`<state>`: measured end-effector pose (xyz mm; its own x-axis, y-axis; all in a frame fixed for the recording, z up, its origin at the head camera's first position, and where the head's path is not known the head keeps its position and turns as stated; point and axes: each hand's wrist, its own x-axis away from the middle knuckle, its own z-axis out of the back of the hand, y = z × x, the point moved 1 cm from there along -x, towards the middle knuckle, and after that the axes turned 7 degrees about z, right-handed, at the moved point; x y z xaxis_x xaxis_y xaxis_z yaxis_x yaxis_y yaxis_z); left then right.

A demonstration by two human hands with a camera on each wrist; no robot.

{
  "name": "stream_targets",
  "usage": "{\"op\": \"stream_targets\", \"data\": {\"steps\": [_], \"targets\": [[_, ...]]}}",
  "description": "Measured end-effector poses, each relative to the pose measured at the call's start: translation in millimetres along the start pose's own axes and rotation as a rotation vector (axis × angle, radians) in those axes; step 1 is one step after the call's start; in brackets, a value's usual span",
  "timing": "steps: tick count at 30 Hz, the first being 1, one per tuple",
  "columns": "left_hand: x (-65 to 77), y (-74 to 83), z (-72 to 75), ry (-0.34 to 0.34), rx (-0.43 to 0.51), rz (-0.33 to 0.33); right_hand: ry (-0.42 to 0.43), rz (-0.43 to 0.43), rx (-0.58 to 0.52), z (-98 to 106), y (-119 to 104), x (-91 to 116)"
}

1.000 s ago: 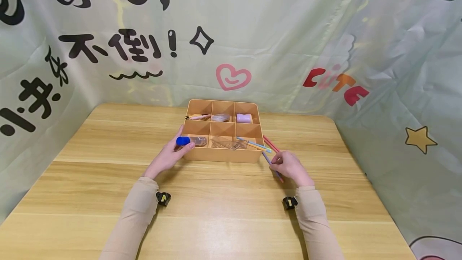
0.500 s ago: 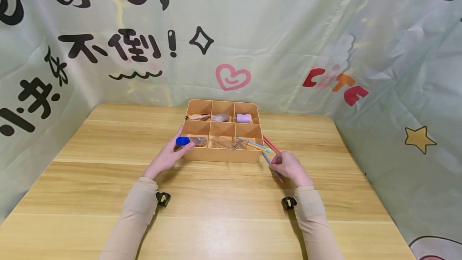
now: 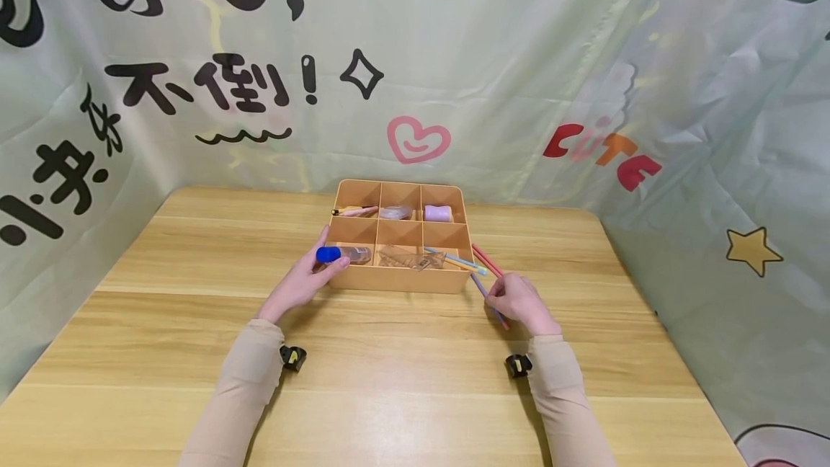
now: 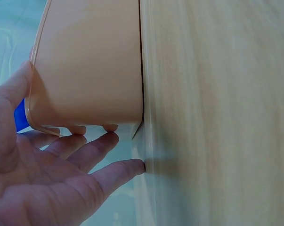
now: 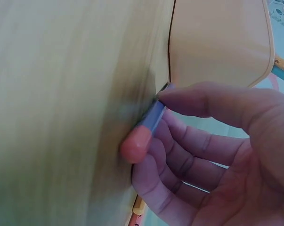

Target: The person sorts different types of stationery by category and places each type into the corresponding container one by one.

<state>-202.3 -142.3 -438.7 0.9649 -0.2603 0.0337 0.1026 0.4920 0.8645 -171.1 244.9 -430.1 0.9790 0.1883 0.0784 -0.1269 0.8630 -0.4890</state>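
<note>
My left hand (image 3: 300, 278) holds the left front corner of an orange divided storage box (image 3: 402, 280), thumb over the rim and fingers along the side wall. A clear bottle with a blue cap (image 3: 328, 254) lies in the front left compartment beside the thumb. Off the box's right front corner, my right hand (image 3: 520, 301) pinches a purple pencil (image 5: 154, 116) with a rounded red end between thumb and fingers. The pencil lies low, close to the tabletop. Red pencils (image 3: 486, 259) lie just behind this hand, right of the box.
Blue and yellow pencils (image 3: 463, 261) jut over the box's front right rim. A clear plastic item (image 3: 405, 258) lies in the front middle. The back compartments hold pencils (image 3: 357, 210), a translucent item (image 3: 395, 212) and a purple spool (image 3: 438, 213). A printed cloth (image 3: 506, 92) hangs behind the table.
</note>
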Motion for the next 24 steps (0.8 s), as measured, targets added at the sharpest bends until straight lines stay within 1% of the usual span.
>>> {"op": "stream_targets", "data": {"steps": [10,17,24], "targets": [[-0.1,-0.2,-0.1,-0.004,0.009,-0.004,0.026,0.022,0.027,-0.1,1.5,0.3],[-0.3,-1.2,-0.4,0.002,0.004,-0.006,0.030,0.021,-0.007,-1.3,2.0,-0.8],[0.1,-1.0,-0.2,0.004,0.004,-0.008,0.061,0.033,-0.042,0.8,1.8,-0.5]]}}
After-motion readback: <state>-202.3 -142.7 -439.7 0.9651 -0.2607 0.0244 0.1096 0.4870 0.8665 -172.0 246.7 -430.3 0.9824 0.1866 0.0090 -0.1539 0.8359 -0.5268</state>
